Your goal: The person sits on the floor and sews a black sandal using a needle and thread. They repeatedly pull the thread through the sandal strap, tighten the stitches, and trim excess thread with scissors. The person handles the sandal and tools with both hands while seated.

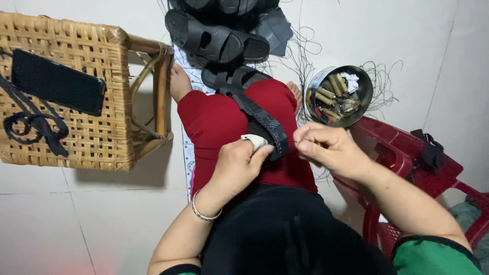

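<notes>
A pale tiled floor (76,219) is seen beneath everything, smooth and faintly glossy, with thin grout lines. To the left of the hands, a woven cane stool (97,71) is placed, its top a tight basket weave on a rounded wooden frame; one flat black phone (57,81) and one knotted black strap (31,125) are laid on it. To the right of the hands, one red plastic stool (402,150) with a moulded, shiny surface is set, and a black strap piece (430,150) is rested on it. Beyond the hands, a heap of black rubbery sandals (216,40) is piled, with loose black threads (305,56) scattered about. Just beyond the right hand, one round metal tin (338,95) is stood, filled with several small spools; their number cannot be told.

One black sandal (234,79) is laid over the red-clad lap, and its textured strap (265,122) is clamped by the left hand (237,168), whose one fingertip is wrapped in white. The right hand (326,147) is closed in a pinch just beside the strap; what is pinched is too thin to be told. The hands are held near, not touching.
</notes>
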